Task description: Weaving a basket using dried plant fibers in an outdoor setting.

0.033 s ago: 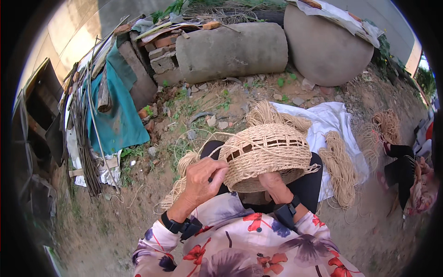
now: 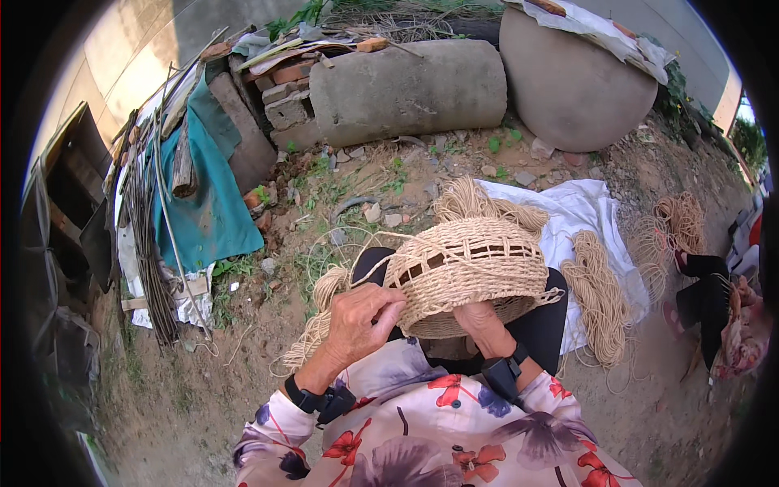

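The left hand (image 2: 357,321) pinches a cord (image 2: 365,268) at the basket (image 2: 471,272) rim, grip narrow. The right hand (image 2: 483,325) supports the basket from below, fingers closed on it.

A grey concrete cylinder (image 2: 408,89) lies on its side beside a large round boulder (image 2: 572,81) topped with crumpled sheeting. To the left, a teal cloth (image 2: 203,191) drapes over stacked bricks (image 2: 280,97) and leaning sticks (image 2: 150,219). A white sheet (image 2: 580,211) is spread on the dirt ground (image 2: 187,398), with stones and tufts of grass near it. Another person's dark-clad leg (image 2: 702,296) shows at the right edge.
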Tool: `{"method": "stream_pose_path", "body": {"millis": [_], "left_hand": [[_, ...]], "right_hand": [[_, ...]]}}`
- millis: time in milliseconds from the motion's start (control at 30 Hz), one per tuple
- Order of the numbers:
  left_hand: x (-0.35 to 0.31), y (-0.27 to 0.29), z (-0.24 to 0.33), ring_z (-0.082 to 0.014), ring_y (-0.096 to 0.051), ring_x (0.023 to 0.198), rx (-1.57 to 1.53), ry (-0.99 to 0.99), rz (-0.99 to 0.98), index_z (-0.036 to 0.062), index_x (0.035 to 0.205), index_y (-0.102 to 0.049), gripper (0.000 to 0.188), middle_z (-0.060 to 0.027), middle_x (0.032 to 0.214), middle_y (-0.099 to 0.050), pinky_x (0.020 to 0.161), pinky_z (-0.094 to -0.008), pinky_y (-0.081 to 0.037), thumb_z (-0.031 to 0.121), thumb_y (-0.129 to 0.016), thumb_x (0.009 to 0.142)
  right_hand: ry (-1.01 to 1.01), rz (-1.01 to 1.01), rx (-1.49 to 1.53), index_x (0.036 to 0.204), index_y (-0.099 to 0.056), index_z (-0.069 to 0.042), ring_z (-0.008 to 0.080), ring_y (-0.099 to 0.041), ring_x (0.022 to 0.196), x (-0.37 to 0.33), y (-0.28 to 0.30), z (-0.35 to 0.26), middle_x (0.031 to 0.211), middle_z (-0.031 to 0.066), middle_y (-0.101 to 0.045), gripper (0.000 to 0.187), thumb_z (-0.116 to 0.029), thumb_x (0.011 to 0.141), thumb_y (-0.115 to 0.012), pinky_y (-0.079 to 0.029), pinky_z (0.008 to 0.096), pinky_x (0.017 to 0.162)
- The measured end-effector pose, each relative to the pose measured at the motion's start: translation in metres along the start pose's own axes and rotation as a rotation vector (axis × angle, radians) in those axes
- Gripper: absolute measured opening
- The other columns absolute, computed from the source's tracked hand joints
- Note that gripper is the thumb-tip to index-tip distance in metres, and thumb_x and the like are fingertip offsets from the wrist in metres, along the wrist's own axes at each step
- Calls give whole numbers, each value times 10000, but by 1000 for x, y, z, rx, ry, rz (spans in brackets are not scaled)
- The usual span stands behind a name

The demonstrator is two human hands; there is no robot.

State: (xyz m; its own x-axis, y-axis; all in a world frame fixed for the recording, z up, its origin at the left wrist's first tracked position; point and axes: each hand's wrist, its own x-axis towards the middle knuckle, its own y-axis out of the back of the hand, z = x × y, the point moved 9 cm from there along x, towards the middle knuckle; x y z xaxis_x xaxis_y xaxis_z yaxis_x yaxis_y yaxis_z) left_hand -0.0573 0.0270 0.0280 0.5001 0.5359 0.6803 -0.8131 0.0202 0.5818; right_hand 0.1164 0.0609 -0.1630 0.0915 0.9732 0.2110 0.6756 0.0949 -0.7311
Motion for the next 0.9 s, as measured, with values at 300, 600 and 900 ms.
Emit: {"method": "stream_pose_path", "body": {"millis": [300,600,900], "left_hand": [[-6,-22,-38,-271,-638,692,-1,228,45,29,963,-691,109,-117,807,-620,605,-363,-502,29,-675,855],[13,-26,-38,-290,-647,677,4,282,2,24,941,-694,108,-124,777,-635,606,-385,-508,42,-668,838],[37,-32,-35,-322,-667,679,245,210,-214,27,790,-652,46,-155,748,-667,625,-425,-534,55,-643,755]], "right_hand": [[48,36,-95,1332,-495,-75,181,-544,1185,-4,6,1,1281,53,-569,399,-159,971,-641,-486,389,1025],[-87,-22,-60,1334,-492,-65,185,-545,1183,0,5,14,1282,62,-567,407,-171,971,-643,-496,382,1011],[-169,-112,29,1335,-488,-56,188,-547,1180,9,-11,17,1283,71,-564,416,-183,971,-644,-507,375,998]]}}
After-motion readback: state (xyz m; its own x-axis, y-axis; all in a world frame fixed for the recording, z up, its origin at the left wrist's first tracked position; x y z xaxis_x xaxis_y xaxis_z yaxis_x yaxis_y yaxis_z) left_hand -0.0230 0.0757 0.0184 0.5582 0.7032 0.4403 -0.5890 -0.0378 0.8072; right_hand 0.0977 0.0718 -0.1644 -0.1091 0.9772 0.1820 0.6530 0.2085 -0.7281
